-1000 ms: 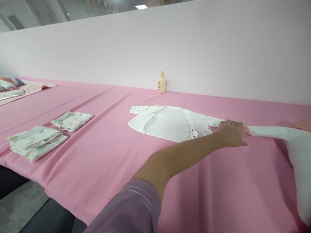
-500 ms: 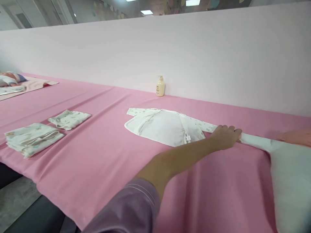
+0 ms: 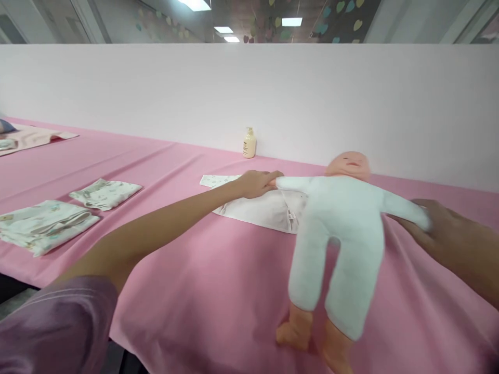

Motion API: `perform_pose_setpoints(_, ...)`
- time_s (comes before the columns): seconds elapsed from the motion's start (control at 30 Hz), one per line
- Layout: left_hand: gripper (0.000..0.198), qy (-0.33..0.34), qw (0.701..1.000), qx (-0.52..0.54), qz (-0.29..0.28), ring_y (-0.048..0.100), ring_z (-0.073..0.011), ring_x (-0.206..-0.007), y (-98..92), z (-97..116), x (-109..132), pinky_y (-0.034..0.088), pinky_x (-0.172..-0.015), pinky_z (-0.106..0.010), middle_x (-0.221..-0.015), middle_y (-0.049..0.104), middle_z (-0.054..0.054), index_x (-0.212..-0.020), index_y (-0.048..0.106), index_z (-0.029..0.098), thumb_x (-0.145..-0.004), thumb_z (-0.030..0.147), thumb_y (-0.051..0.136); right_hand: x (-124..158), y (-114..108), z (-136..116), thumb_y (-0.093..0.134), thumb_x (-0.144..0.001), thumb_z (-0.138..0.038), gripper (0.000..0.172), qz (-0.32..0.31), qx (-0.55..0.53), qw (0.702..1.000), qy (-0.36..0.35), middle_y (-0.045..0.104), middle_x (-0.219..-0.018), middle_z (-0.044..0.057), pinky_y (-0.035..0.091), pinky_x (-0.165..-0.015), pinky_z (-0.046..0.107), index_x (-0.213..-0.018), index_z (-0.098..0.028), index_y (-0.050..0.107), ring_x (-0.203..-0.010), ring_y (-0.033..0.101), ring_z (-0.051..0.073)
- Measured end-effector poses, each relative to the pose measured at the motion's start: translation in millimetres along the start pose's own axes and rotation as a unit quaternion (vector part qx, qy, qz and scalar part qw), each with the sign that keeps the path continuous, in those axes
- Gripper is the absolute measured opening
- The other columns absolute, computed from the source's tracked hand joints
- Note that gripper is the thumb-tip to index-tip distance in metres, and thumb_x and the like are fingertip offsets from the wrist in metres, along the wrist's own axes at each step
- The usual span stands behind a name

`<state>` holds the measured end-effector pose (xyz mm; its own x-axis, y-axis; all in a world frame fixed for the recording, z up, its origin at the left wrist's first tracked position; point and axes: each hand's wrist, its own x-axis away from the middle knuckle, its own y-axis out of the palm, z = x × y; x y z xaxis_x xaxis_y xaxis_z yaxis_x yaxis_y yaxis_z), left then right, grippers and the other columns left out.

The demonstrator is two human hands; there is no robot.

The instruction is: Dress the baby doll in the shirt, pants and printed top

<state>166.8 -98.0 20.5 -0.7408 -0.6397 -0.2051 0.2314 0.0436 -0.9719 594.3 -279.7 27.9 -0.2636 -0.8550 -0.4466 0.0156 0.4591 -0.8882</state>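
A baby doll (image 3: pixel 339 228) in a pale blue suit hangs over the pink table, arms spread, feet near the table's front edge. My left hand (image 3: pixel 258 183) is closed on the end of the doll's one arm, above a white baby top (image 3: pixel 261 210) spread flat on the cloth. My right hand (image 3: pixel 436 223) is closed on the doll's other arm at the right. The doll partly covers the top's right side.
The pink tablecloth (image 3: pixel 195 259) covers a long table against a pale partition wall. A cream pump bottle (image 3: pixel 249 144) stands at the wall. Two folded printed cloths (image 3: pixel 104 192) (image 3: pixel 44 224) lie at left. More fabric (image 3: pixel 27 136) lies at the far left.
The doll has been drawn from the right edge toward the middle and lifted, now partly over the white top. My left hand moved left with its arm; my right hand came into view.
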Motion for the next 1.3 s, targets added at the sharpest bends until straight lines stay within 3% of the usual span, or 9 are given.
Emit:
perform_pose_setpoints(0.07, 0.046, -0.029, 1.0, -0.005, -0.006, 0.07, -0.0269, -0.109, -12.5, -21, 24, 0.048, -0.091, -0.035, -0.13, 0.074, -0.006, -0.153, 0.046, 0.028, -0.111, 0.046, 0.038, -6, -4, -32, 0.036, -0.103, -0.08, 0.074, -0.07, 0.022, 0.997, -0.025, 0.073, -0.119, 0.03, 0.039, -0.067, 0.045, -0.135, -0.022, 0.067, -0.079, 0.069, 0.029)
perform_pose_setpoints(0.13, 0.047, -0.066, 0.998, -0.01, -0.019, 0.069, -0.0265, -0.109, -20.9, -46, 45, 0.049, -0.093, -0.035, -0.129, 0.074, -0.006, -0.151, 0.049, 0.028, -0.11, 0.048, 0.039, -16, 6, -73, 0.029, -0.103, -0.081, 0.079, -0.077, 0.023, 0.995, -0.059, 0.074, -0.117, 0.029, 0.038, -0.069, 0.043, -0.139, -0.019, 0.062, -0.078, 0.066, 0.027)
perform_pose_setpoints(0.27, 0.053, -0.142, 0.989, -0.007, -0.035, 0.069, -0.0274, -0.112, -24.4, -105, 84, 0.05, -0.095, -0.037, -0.138, 0.071, -0.006, -0.155, 0.046, 0.032, -0.108, 0.054, 0.039, -36, 48, -145, 0.029, -0.11, -0.071, 0.067, -0.061, 0.01, 0.988, -0.143, 0.075, -0.113, 0.022, 0.036, -0.067, 0.035, -0.137, -0.017, 0.057, -0.08, 0.067, 0.025)
perform_pose_setpoints(0.37, 0.054, -0.17, 0.985, -0.009, -0.041, 0.068, -0.0293, -0.117, -18.8, -138, 99, 0.05, -0.096, -0.038, -0.143, 0.07, -0.006, -0.155, 0.046, 0.033, -0.106, 0.055, 0.042, -49, 78, -170, 0.036, -0.107, -0.073, 0.063, -0.064, 0.013, 0.984, -0.168, 0.076, -0.108, 0.017, 0.034, -0.062, 0.032, -0.134, -0.018, 0.054, -0.072, 0.067, 0.026)
perform_pose_setpoints(0.73, 0.053, -0.173, 0.984, 0.011, -0.035, 0.071, -0.0313, -0.114, 6.1, -177, 102, 0.051, -0.089, -0.04, -0.14, 0.073, -0.003, -0.152, 0.052, 0.038, -0.104, 0.058, 0.041, -71, 138, -186, 0.038, -0.1, -0.081, 0.067, -0.076, -0.048, 0.983, -0.162, 0.077, -0.104, 0.014, 0.043, -0.064, 0.036, -0.129, -0.022, 0.052, -0.079, 0.071, 0.033)
perform_pose_setpoints(1.0, 0.048, -0.193, 0.98, 0.053, 0.0, 0.072, -0.03, -0.107, 17.2, -180, 106, 0.05, -0.084, -0.038, -0.129, 0.077, -0.002, -0.146, 0.057, 0.038, -0.104, 0.056, 0.045, -61, 166, -184, 0.045, -0.098, -0.082, 0.065, -0.1, -0.138, 0.978, -0.117, 0.077, -0.109, 0.012, 0.05, -0.069, 0.039, -0.129, -0.025, 0.053, -0.09, 0.073, 0.034)
perform_pose_setpoints(1.13, 0.046, -0.202, 0.968, 0.148, 0.024, 0.072, -0.0273, -0.104, 14.5, -181, 106, 0.052, -0.082, -0.034, -0.121, 0.077, -0.001, -0.141, 0.064, 0.038, -0.097, 0.05, 0.06, -60, 174, -180, 0.052, -0.096, -0.079, 0.068, -0.099, -0.134, 0.981, -0.102, 0.077, -0.103, 0.011, 0.051, -0.069, 0.04, -0.134, -0.024, 0.053, -0.083, 0.072, 0.034)
perform_pose_setpoints(1.23, 0.046, -0.209, 0.947, 0.234, 0.074, 0.07, -0.024, -0.098, 5.7, -178, 107, 0.053, -0.077, -0.031, -0.117, 0.076, -0.001, -0.132, 0.071, 0.034, -0.088, 0.048, 0.073, -57, 173, -181, 0.052, -0.099, -0.071, 0.058, -0.06, -0.121, 0.983, -0.126, 0.076, -0.11, 0.014, 0.053, -0.072, 0.044, -0.131, -0.023, 0.057, -0.092, 0.071, 0.036)
perform_pose_setpoints(1.3, 0.046, -0.219, 0.926, 0.287, 0.111, 0.069, -0.0228, -0.095, -0.6, -174, 107, 0.054, -0.074, -0.03, -0.115, 0.076, -0.003, -0.127, 0.073, 0.031, -0.085, 0.049, 0.078, -54, 166, -185, 0.052, -0.101, -0.063, 0.05, 0.008, -0.124, 0.981, -0.149, 0.074, -0.118, 0.015, 0.055, -0.08, 0.048, -0.127, -0.022, 0.06, -0.106, 0.069, 0.039)
